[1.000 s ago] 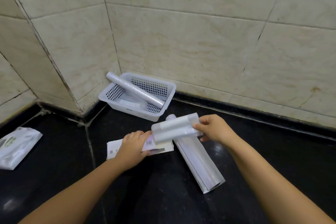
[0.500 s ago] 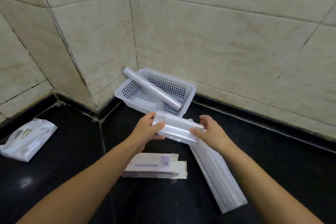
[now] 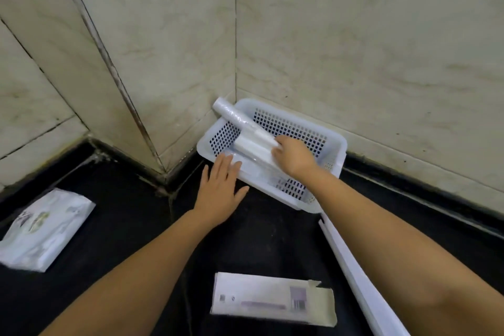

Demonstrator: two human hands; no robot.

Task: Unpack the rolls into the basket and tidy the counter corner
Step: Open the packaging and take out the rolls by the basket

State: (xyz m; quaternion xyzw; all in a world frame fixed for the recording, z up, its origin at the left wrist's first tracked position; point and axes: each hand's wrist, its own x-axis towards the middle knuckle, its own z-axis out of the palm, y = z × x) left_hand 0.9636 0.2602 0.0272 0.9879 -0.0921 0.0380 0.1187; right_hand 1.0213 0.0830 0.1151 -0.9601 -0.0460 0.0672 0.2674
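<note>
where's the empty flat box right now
In the head view, the flat box lies on the black counter at bottom centre, between the two forearms, nearer than the basket.

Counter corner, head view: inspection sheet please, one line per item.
Surface: black counter, glossy.
Job's things: white perforated basket in the corner; long roll propped over its rim; second roll being set inside.
Clutter: opened flat box, long white box, plastic packet far left.
Grippers: left hand open, flat by the basket; right hand on the second roll.
Cables: nothing seen.
Surroundings: beige tiled walls.
</note>
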